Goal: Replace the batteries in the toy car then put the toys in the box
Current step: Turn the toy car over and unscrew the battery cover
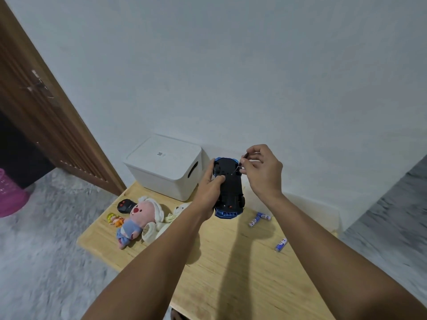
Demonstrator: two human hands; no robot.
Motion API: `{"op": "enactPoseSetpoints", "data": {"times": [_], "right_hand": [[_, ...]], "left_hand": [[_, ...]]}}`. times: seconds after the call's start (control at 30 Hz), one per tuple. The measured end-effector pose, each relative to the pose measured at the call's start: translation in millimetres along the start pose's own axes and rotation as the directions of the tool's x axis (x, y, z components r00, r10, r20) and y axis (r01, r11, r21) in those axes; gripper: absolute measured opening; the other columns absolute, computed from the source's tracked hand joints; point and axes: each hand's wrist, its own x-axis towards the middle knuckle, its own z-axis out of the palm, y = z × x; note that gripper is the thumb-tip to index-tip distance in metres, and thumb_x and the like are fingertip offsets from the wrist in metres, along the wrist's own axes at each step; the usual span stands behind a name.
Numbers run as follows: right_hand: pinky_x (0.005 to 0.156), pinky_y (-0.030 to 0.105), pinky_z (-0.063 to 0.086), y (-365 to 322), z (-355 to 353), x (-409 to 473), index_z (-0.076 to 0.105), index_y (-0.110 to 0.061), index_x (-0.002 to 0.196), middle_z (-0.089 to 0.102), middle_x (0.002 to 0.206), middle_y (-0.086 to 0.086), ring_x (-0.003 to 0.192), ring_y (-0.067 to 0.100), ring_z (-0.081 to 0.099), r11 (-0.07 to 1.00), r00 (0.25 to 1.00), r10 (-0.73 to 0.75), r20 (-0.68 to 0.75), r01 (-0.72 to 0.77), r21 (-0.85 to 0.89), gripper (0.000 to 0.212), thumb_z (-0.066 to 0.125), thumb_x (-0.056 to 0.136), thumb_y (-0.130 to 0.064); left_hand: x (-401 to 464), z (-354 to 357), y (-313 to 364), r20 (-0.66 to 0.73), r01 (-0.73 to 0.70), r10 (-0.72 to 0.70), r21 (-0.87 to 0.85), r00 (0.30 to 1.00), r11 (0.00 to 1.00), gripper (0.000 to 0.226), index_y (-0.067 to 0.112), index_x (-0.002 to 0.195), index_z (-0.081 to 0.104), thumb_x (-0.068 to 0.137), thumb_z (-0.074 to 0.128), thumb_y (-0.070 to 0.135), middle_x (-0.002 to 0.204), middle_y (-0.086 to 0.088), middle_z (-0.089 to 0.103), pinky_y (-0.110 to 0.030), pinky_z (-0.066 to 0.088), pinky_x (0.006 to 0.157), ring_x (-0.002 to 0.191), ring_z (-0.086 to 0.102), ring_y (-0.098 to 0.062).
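My left hand [209, 190] holds a blue toy car [230, 190] above the wooden table [231, 262], with its black underside turned up toward me. My right hand [262, 172] pinches a small screwdriver [242, 161] whose tip touches the underside near the car's far end. Two blue batteries [258, 219] lie together on the table right of the car, and a third battery [281, 244] lies nearer the right edge. A white box [166, 167] with its lid on stands at the back left.
On the table's left lie a pink and blue plush [135, 218], a white plush [179, 210], a black remote [124, 205] and a small yellow figure [114, 219]. A wooden door [46, 125] and a pink basket [10, 195] are at the left, over grey floor.
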Motion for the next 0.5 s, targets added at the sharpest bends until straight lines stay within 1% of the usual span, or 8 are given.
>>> {"op": "enactPoseSetpoints", "data": {"times": [0.07,0.13,0.2,0.27,0.33,0.43,0.5], "right_hand": [[0.061,0.027,0.060,0.8,-0.4,1.2,0.058,-0.013,0.093,0.066,0.084,0.008,0.071,0.015,0.069,1.000,1.000,-0.004,-0.002,0.004,-0.002,0.018,0.065,0.085,0.002],[0.061,0.028,0.060,1.6,-1.0,2.1,0.058,-0.013,0.093,0.065,0.084,0.007,0.075,0.017,0.069,1.000,1.000,-0.009,-0.003,0.009,-0.004,0.019,0.065,0.085,0.002],[0.061,0.028,0.061,2.6,-1.3,2.7,0.057,-0.014,0.092,0.065,0.084,0.007,0.078,0.019,0.069,1.000,1.000,-0.016,-0.004,0.016,-0.006,0.019,0.065,0.085,0.002],[0.061,0.030,0.061,3.7,-1.5,3.2,0.058,-0.013,0.092,0.064,0.084,0.006,0.078,0.020,0.069,1.000,1.000,-0.023,-0.006,0.023,-0.015,0.019,0.065,0.085,0.002],[0.061,0.033,0.061,5.1,-1.7,4.3,0.058,-0.012,0.093,0.064,0.084,0.005,0.080,0.021,0.069,0.999,0.999,-0.032,-0.014,0.031,-0.040,0.018,0.066,0.084,0.001],[0.063,0.039,0.061,6.5,-2.4,6.2,0.058,-0.013,0.091,0.063,0.082,-0.003,0.079,0.015,0.069,0.995,0.998,-0.045,-0.036,0.041,-0.095,0.017,0.068,0.083,-0.003],[0.064,0.042,0.061,6.9,-2.8,7.0,0.058,-0.015,0.089,0.063,0.081,-0.006,0.077,0.012,0.068,0.993,0.998,-0.042,-0.048,0.037,-0.111,0.017,0.069,0.082,-0.004]], "left_hand": [[0.2,1.5,-0.3,0.003,0.008,-0.008,-0.004,1.000,1.000,0.056,0.041,0.144,0.037,0.097,0.045,0.011,0.119,-0.008,0.065,-0.042,0.059,0.076,0.095,0.068,-0.028],[0.5,2.4,-1.1,0.008,0.019,-0.019,-0.001,1.000,1.000,0.058,0.043,0.145,0.035,0.097,0.045,0.012,0.120,-0.007,0.065,-0.043,0.059,0.078,0.099,0.067,-0.030],[0.4,3.3,-0.7,0.011,0.026,-0.027,0.009,1.000,1.000,0.059,0.044,0.146,0.032,0.097,0.045,0.013,0.122,-0.006,0.064,-0.041,0.059,0.076,0.101,0.067,-0.030],[0.4,4.0,-0.1,0.017,0.024,-0.024,0.013,1.000,1.000,0.059,0.044,0.146,0.032,0.097,0.045,0.013,0.121,-0.004,0.064,-0.039,0.059,0.074,0.100,0.067,-0.028],[-0.4,4.8,0.5,0.017,0.016,-0.017,0.018,1.000,1.000,0.057,0.047,0.141,0.036,0.098,0.044,0.012,0.116,-0.001,0.065,-0.037,0.059,0.073,0.097,0.067,-0.026],[-2.7,6.7,1.1,0.010,0.013,-0.013,0.024,1.000,1.000,0.054,0.058,0.128,0.042,0.097,0.045,0.013,0.113,0.000,0.065,-0.037,0.059,0.074,0.098,0.066,-0.025],[-2.8,7.5,1.1,0.004,0.014,-0.014,0.034,1.000,0.999,0.055,0.060,0.128,0.041,0.097,0.046,0.014,0.113,0.002,0.064,-0.037,0.059,0.077,0.100,0.065,-0.025]]}}
